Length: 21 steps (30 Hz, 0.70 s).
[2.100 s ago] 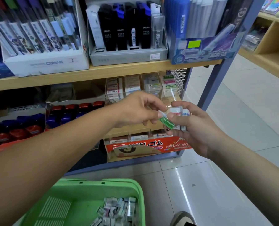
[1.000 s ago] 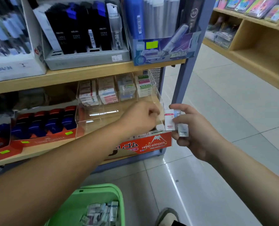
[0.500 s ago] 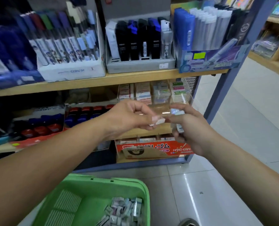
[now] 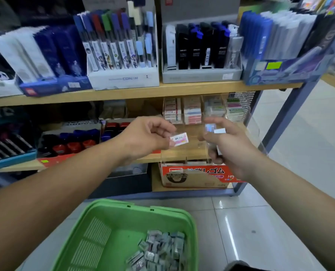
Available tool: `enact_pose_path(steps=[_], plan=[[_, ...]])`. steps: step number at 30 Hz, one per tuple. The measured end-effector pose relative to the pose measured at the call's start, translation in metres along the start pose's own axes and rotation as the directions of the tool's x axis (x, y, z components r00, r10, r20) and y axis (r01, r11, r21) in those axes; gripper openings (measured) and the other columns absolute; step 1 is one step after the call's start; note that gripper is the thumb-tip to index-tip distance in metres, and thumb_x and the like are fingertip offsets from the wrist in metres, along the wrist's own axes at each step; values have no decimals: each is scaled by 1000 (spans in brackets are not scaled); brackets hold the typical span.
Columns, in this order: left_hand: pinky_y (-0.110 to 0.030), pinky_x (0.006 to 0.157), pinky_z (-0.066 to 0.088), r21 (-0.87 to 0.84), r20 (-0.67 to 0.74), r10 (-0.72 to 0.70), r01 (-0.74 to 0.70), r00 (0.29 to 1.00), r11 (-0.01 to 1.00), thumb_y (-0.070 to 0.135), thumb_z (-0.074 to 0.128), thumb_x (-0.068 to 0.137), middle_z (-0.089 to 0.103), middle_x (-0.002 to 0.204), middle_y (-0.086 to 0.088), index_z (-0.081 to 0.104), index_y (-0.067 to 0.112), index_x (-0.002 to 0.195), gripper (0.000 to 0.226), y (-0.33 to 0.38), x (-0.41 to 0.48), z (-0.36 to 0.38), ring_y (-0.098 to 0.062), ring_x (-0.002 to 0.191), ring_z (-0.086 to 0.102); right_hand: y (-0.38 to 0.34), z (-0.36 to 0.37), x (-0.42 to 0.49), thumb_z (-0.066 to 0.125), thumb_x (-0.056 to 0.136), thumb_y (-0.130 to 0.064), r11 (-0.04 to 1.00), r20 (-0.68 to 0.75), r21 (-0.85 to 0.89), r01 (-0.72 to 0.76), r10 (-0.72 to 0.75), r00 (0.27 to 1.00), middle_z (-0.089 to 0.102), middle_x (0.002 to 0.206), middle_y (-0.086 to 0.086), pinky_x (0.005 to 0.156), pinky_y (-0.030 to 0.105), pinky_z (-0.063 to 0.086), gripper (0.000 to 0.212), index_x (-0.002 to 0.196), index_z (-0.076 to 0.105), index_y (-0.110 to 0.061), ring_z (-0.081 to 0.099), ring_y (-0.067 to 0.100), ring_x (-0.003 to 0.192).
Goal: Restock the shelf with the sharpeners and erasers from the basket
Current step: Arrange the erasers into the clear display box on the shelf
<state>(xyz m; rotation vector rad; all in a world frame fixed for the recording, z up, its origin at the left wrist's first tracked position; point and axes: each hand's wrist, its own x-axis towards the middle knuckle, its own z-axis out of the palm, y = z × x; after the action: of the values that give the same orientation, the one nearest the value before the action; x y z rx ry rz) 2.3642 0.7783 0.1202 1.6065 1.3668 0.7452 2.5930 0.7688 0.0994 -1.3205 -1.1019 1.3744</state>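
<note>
My left hand [image 4: 147, 137] pinches a small white eraser with a pink label [image 4: 179, 139] in front of the clear acrylic eraser bin [image 4: 184, 155] on the lower shelf. My right hand [image 4: 229, 147] holds a few small wrapped erasers [image 4: 213, 130] just to the right, in front of the same bin. Stacks of erasers [image 4: 192, 112] fill the bin's back compartments. A green basket [image 4: 108, 231] stands on the floor below my arms, with a pile of small wrapped items [image 4: 160, 251] in its right corner.
Pen and lead boxes [image 4: 123, 47] line the upper wooden shelf [image 4: 143, 90]. Red and blue sharpeners [image 4: 74, 141] sit left of the bin. A red eraser carton [image 4: 194, 173] stands on the bottom shelf. The shelf's blue post [image 4: 288, 116] and tiled aisle floor lie to the right.
My left hand has drawn one pink-labelled eraser away from the bunch in my right hand. The two hands have moved a little apart, and the view has shifted slightly.
</note>
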Motion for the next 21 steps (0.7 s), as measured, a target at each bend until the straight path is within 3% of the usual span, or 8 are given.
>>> enact_pose_path(steps=[4,6,9,12,14,17,21], plan=[[-16,72,56,210,33,30,-37,999,977,16,84,84,72,94,5,75,28,101,22,-11,11,6,-4,85,69,3,-6,6,71,93,-3,997,-78,-81,2,-8,997,74,106,18,44,29,38,49,124,67,-41,48,18,47],[-14,66,53,208,64,18,-31,998,978,23,82,88,72,91,7,74,29,101,17,-13,19,15,1,79,68,3,-13,11,75,91,-6,990,-131,-141,11,-30,991,76,102,13,43,28,40,52,129,65,-40,48,18,45],[-16,61,54,175,117,22,-42,993,984,28,79,90,72,86,4,72,28,101,12,-10,33,31,-1,69,67,4,-31,17,77,91,-11,984,-217,-175,14,-53,975,72,89,10,41,25,39,43,128,65,-30,45,16,43],[-25,67,62,132,137,18,-36,990,991,22,78,91,72,90,-2,72,24,100,11,-5,45,48,-11,73,72,9,-49,15,83,89,-19,963,-237,-269,2,-68,969,66,81,4,38,21,40,32,116,67,-25,50,8,37],[-32,71,65,110,157,0,-17,988,994,15,75,93,73,90,-6,71,19,103,12,-2,51,58,-16,74,74,13,-61,13,86,87,-27,950,-267,-308,-40,-47,962,72,80,2,39,21,44,26,106,68,-24,62,9,41],[-26,69,63,97,186,10,-29,982,995,8,70,95,71,95,-10,71,16,105,13,3,64,70,-18,76,74,19,-81,13,83,89,-28,958,-360,-276,-79,-27,933,74,87,3,42,24,51,18,97,68,-22,75,21,57],[-14,68,55,230,237,56,-112,970,967,10,74,93,71,93,3,75,19,100,12,10,90,90,2,76,67,27,-105,17,79,92,-20,975,-476,-206,-79,-29,879,75,94,13,40,23,46,11,97,71,-17,74,33,69]])
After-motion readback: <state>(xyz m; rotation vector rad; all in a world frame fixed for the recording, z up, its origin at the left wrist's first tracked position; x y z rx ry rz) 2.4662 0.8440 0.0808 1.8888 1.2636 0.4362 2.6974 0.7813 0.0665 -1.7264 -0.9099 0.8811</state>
